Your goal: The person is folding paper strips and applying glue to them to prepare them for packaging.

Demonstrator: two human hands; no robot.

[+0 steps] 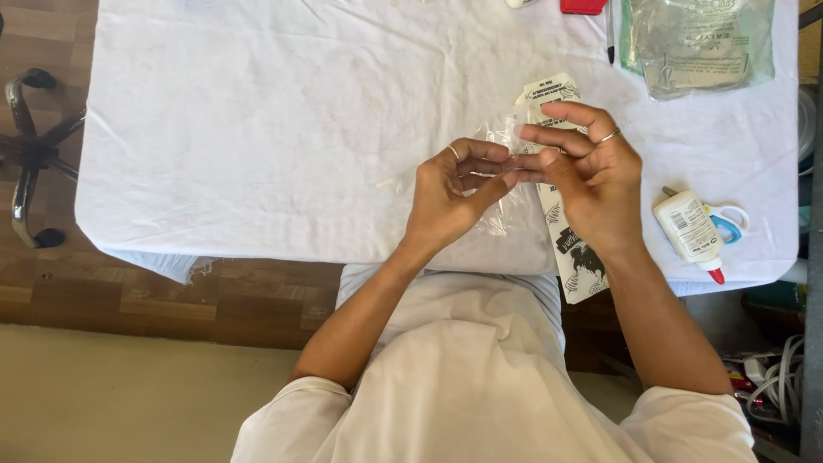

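Hands (514,176) pinch clear sleeve (501,184) | table edge (257,255) near

Clear plastic sleeve (501,184), crinkled, held up just above the table's near edge. Long black-and-white printed card (573,249) runs inside, near-to-far.

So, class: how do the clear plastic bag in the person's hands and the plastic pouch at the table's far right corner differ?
The clear plastic bag is held up between both hands; the plastic pouch lies flat, untouched. The bag looks thin, colourless and crinkled; the pouch looks green-tinted and bears print. Both are see-through plastic.
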